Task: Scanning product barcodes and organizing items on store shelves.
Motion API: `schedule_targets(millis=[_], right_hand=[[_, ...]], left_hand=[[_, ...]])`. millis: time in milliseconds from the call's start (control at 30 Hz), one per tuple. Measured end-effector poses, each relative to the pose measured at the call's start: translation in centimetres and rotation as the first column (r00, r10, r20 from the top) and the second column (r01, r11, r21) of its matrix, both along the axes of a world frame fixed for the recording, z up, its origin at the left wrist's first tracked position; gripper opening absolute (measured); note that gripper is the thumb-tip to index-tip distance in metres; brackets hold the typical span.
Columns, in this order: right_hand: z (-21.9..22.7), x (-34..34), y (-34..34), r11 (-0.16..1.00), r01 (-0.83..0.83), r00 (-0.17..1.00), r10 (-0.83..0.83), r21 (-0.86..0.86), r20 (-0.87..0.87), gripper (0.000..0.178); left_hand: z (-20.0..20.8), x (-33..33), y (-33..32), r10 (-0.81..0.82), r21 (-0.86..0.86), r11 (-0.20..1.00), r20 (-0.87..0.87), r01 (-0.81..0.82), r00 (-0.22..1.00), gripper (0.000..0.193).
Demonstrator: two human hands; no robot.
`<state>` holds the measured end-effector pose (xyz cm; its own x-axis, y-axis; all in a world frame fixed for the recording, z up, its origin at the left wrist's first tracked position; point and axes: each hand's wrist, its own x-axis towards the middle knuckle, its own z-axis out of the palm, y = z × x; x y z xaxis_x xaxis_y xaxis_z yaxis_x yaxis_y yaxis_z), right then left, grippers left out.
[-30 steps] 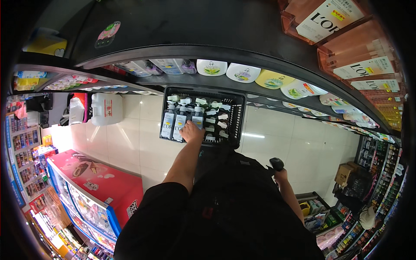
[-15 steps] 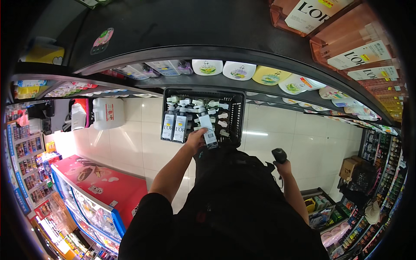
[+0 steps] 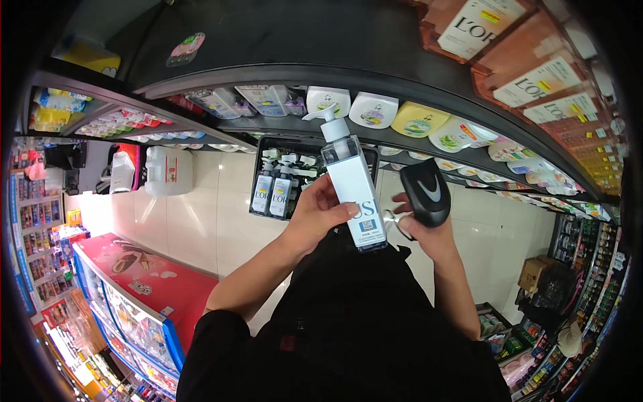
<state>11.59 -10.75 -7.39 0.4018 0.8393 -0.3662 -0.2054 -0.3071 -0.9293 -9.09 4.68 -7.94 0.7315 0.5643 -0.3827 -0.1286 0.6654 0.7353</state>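
A pump bottle [image 3: 353,181] with a pale label and white pump head is in my left hand [image 3: 320,213], tilted, its pump pointing up and away from me. The thumb presses across its label. My right hand [image 3: 429,231] grips a black handheld barcode scanner [image 3: 424,191] just right of the bottle; the two are apart. Beyond them a black basket [image 3: 260,149] stands on the floor, partly hidden by the bottle and my left hand. Two similar pump bottles, one [image 3: 261,189] beside another [image 3: 280,190], stand at its left side. Several other bottles with pump tops fill the rest.
A dark shelf [image 3: 268,47] crosses ahead, with white and yellow bottles [image 3: 419,119] on the tier below and amber bottles [image 3: 522,74] at upper right. A red-topped freezer [image 3: 154,281] is at left, a white jug [image 3: 169,171] beyond. Another crate [image 3: 499,321] sits at lower right.
My left hand has lifted the pump bottle out of the basket toward me. My right hand has brought the scanner up and inward, close to the bottle.
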Motion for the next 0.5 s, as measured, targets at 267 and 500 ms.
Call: schedule_targets(millis=[267,500], right_hand=[[4.3,-2.2,1.6,0.977,-0.082,0.977,0.118,0.196,-0.177,0.072],[5.2,-2.6,0.8,0.986,0.001,0.975,0.036,0.167,-0.218,0.069]], left_hand=[[2.5,0.1,0.0,-0.059,-0.062,0.996,0.053,0.062,0.997,0.064],[2.6,0.7,-0.6,-0.091,-0.007,0.996,0.037,0.091,0.995,0.060]])
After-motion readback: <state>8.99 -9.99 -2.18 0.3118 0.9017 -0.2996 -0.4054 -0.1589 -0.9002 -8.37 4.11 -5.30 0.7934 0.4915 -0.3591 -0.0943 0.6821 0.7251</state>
